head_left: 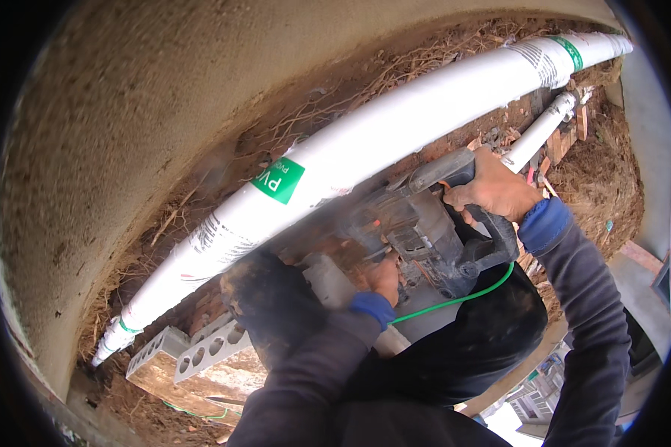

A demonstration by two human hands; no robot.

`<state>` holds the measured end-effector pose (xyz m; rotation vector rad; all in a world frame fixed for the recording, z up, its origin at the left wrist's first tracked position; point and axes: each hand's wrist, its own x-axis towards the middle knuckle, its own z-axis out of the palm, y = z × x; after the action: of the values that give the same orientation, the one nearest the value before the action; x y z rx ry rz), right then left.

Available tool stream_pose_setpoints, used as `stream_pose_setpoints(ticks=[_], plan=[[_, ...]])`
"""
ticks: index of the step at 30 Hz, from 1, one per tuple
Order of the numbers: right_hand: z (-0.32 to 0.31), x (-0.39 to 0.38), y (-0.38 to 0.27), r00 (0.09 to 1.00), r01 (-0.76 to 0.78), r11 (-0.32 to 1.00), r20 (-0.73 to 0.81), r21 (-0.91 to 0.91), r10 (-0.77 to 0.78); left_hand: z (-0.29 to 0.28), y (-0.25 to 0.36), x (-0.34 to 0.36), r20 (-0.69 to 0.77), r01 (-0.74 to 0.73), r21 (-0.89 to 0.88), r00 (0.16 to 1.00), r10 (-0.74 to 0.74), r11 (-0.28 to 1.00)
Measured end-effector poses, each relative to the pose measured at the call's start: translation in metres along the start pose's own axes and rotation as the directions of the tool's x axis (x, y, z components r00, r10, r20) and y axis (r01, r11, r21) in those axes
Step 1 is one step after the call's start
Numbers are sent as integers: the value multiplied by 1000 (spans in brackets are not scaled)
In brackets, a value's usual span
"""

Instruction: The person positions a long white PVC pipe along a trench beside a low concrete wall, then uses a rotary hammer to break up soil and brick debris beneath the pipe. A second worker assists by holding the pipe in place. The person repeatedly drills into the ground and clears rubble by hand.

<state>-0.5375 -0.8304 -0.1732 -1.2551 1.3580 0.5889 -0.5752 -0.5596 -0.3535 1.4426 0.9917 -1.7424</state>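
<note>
A dark, dusty corded power tool (pixel 425 231) lies across the middle, above my bent knees. My right hand (pixel 496 186) is closed round its loop-shaped handle. Lower and to the left, my left hand (pixel 384 279) is wrapped round a part near the tool's front; some of its fingers are hidden and a little blurred. The tool's front end is blurred against the dark ground, so its bit or blade cannot be made out. A green cord (pixel 470 296) curves from the handle's base past my left wrist. Just beyond the tool runs a long white pipe (pixel 395 123) in plastic wrap with green bands.
A rough tan wall (pixel 149 89) rises behind the white pipe, with dry roots (pixel 335 100) along its foot. A thinner white pipe (pixel 540 134) lies at the right near broken bricks (pixel 563 141). Pale hollow blocks (pixel 212 350) sit at the lower left.
</note>
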Motion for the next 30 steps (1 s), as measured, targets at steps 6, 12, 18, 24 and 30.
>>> stream_pose_setpoints(ticks=[6,12,18,24,30], plan=[[8,31,-5,999,29,998,15,54,-30,-6,12,13,-63,-101,87,992,107,991],[18,55,3,996,77,997,55,-7,-77,-18,10,52,-172,-138,-87,978,121,987],[2,46,17,991,49,992,116,117,-63,-12,11,41,-92,-50,-71,995,43,996],[2,18,30,996,73,991,49,113,-79,-9,-4,39,-77,-74,-17,994,73,997],[33,65,19,995,100,989,37,-111,-96,-33,-2,75,-135,-180,-101,977,165,979]])
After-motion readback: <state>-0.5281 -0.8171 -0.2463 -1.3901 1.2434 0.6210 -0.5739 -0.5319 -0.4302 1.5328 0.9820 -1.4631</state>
